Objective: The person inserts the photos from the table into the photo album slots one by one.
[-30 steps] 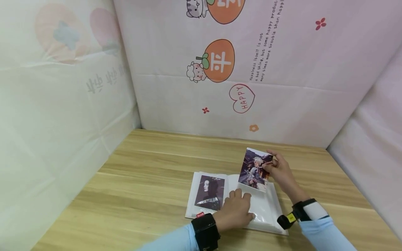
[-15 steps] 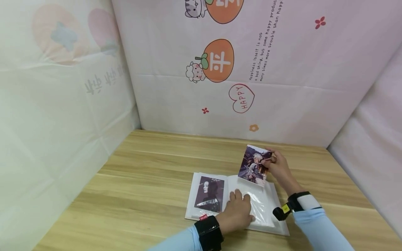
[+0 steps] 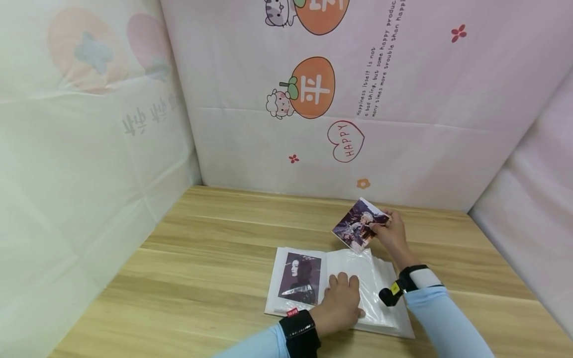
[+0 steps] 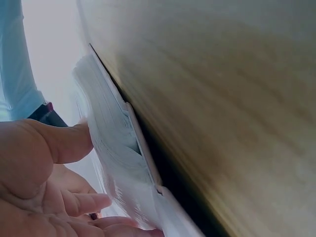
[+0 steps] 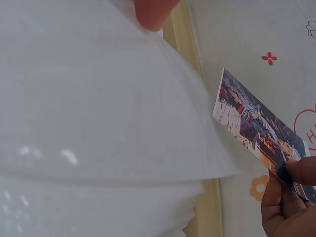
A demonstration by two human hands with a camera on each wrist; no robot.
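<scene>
An open photo album (image 3: 380, 318) lies on the table with a dark portrait photo (image 3: 297, 278) in its left page. My left hand (image 3: 337, 303) rests on the album near its middle, fingers spread over the clear-sleeved right page (image 3: 373, 293). In the left wrist view its thumb (image 4: 71, 143) touches the edges of the stacked pages (image 4: 106, 113). My right hand (image 3: 391, 233) pinches a loose photo (image 3: 358, 226) of a figure in white headwear by one edge, thumb on the picture side. That photo is tilted above the album's back edge, and in the right wrist view it stands apart from the page (image 5: 108, 108).
The album sits right of centre on a wood-grain table (image 3: 201, 268). A printed white cloth (image 3: 241, 144) hangs behind the table's back edge, with further cloth walls at left (image 3: 80, 199) and right (image 3: 537, 184).
My right hand has moved back and a little left, turning the photo askew and bringing it off the right page. The left hand stays nearly in place on the album.
</scene>
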